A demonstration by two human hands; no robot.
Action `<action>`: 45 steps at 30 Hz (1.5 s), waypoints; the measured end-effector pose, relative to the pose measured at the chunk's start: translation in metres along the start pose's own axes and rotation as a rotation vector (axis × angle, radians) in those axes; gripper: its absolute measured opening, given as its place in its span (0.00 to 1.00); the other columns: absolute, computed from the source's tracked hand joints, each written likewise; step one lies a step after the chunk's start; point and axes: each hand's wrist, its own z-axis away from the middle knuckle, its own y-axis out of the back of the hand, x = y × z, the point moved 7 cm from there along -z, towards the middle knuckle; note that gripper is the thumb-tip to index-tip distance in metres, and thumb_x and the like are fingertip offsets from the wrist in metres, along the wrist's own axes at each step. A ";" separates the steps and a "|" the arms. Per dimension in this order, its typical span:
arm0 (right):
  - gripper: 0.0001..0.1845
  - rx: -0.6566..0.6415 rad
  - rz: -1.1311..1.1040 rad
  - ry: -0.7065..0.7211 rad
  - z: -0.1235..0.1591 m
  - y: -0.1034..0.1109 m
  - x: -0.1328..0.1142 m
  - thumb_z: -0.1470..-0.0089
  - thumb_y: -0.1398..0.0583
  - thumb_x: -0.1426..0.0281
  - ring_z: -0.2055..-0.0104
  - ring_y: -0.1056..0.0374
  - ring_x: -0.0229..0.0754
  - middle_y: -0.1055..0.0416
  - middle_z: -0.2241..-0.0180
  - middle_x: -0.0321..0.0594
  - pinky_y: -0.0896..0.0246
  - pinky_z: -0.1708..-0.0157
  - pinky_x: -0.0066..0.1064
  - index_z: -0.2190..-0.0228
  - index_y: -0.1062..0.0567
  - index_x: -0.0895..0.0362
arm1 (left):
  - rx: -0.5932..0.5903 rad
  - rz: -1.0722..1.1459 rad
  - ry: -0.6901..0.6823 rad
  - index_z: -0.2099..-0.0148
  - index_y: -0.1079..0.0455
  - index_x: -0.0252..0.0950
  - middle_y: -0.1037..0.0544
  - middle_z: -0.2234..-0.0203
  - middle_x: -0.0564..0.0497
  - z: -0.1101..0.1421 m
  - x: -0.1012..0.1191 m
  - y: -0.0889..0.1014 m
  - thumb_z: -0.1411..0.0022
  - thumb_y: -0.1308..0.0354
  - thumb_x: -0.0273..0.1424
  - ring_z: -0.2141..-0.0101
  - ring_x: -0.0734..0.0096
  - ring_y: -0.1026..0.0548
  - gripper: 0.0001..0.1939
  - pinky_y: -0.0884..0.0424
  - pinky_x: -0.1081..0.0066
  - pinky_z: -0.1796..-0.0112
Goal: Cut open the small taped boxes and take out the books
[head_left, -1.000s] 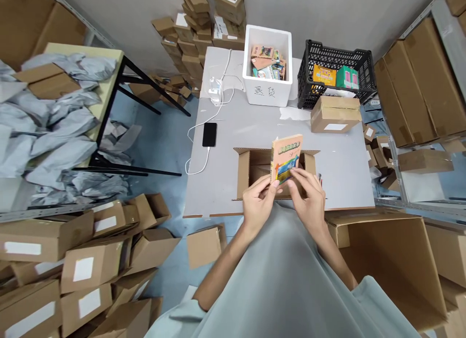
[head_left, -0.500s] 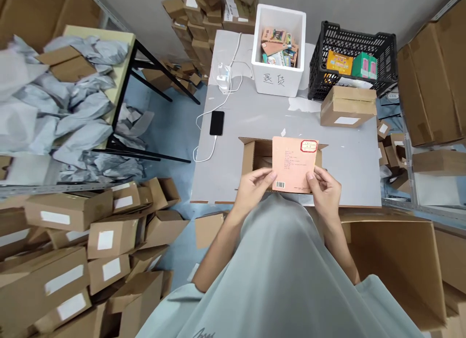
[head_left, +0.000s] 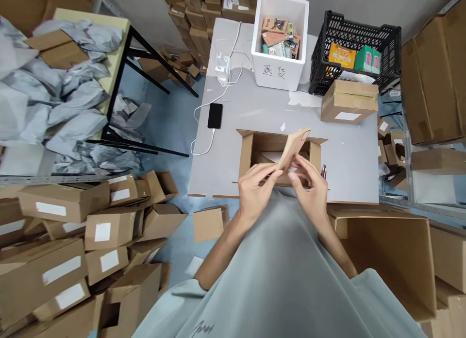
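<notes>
A thin pink-covered book (head_left: 292,147) is tilted nearly edge-on above the open cardboard box (head_left: 246,156). My left hand (head_left: 257,190) is closed on its lower left end, with thumb and fingers pinching it. Close to the book's right side is my right hand (head_left: 309,187), its thumb and fingers apart and the fingertips at or touching the lower part. Whether those fingertips bear any weight is hard to see. Inside the box, some pale material (head_left: 272,156) shows, partly hidden behind the book and hands.
A white foam bin (head_left: 278,73) of small books and a black crate (head_left: 355,42) stand at the back. A taped carton (head_left: 349,102) sits before the crate. A charging phone (head_left: 215,115) lies left. Cardboard boxes (head_left: 109,228) crowd the floor; a large open carton (head_left: 386,260) is at right.
The book showed its front cover first, then its back held flat between both hands, and is now turned edge-on. My right hand has loosened from its right edge and moved inward.
</notes>
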 end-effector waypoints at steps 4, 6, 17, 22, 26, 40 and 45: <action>0.23 0.022 -0.070 -0.065 0.005 -0.014 0.000 0.32 0.31 0.48 0.48 0.16 0.51 0.14 0.46 0.46 0.16 0.45 0.45 0.44 0.17 0.49 | -0.048 -0.140 -0.223 0.50 0.10 0.46 0.09 0.52 0.46 0.012 0.016 -0.009 0.19 0.38 0.40 0.57 0.59 0.13 0.13 0.17 0.57 0.52; 0.22 0.047 -0.118 -0.095 0.002 -0.012 0.003 0.30 0.34 0.46 0.51 0.16 0.51 0.13 0.52 0.44 0.15 0.48 0.44 0.51 0.16 0.50 | -0.076 -0.126 -0.254 0.49 0.11 0.46 0.09 0.52 0.46 0.014 0.018 -0.008 0.20 0.35 0.40 0.55 0.59 0.13 0.11 0.17 0.56 0.49; 0.31 -0.121 -0.210 -0.215 0.002 -0.011 0.009 0.34 0.32 0.40 0.41 0.17 0.56 0.13 0.45 0.42 0.14 0.46 0.49 0.44 0.14 0.48 | -0.180 0.342 0.389 0.52 0.12 0.34 0.10 0.58 0.40 -0.006 -0.045 0.034 0.41 0.22 0.61 0.55 0.49 0.12 0.34 0.14 0.58 0.53; 0.33 -0.143 -0.208 -0.239 0.015 -0.023 0.011 0.35 0.28 0.43 0.44 0.16 0.53 0.13 0.44 0.42 0.15 0.46 0.49 0.37 0.18 0.45 | -0.088 0.364 0.369 0.54 0.12 0.36 0.10 0.60 0.42 -0.006 -0.051 0.047 0.41 0.22 0.61 0.56 0.53 0.12 0.32 0.14 0.60 0.54; 0.37 -0.175 -0.252 -0.251 0.024 -0.033 0.013 0.37 0.25 0.48 0.45 0.15 0.52 0.14 0.43 0.43 0.16 0.43 0.49 0.33 0.21 0.45 | -0.085 0.370 0.357 0.54 0.12 0.37 0.10 0.63 0.44 -0.011 -0.057 0.057 0.42 0.21 0.60 0.57 0.55 0.12 0.31 0.14 0.61 0.54; 0.33 0.043 -0.152 -0.198 0.049 -0.058 0.025 0.29 0.33 0.49 0.37 0.18 0.55 0.17 0.36 0.49 0.19 0.37 0.51 0.31 0.22 0.49 | -0.246 0.380 0.381 0.55 0.13 0.36 0.10 0.61 0.45 -0.016 -0.073 0.068 0.40 0.21 0.57 0.61 0.62 0.14 0.28 0.16 0.68 0.59; 0.31 0.193 0.148 0.007 0.051 -0.046 0.009 0.24 0.38 0.57 0.32 0.21 0.55 0.22 0.31 0.52 0.20 0.34 0.54 0.26 0.28 0.49 | -0.185 0.415 0.283 0.53 0.12 0.36 0.09 0.56 0.43 -0.015 -0.054 0.055 0.38 0.21 0.56 0.55 0.56 0.10 0.28 0.12 0.63 0.53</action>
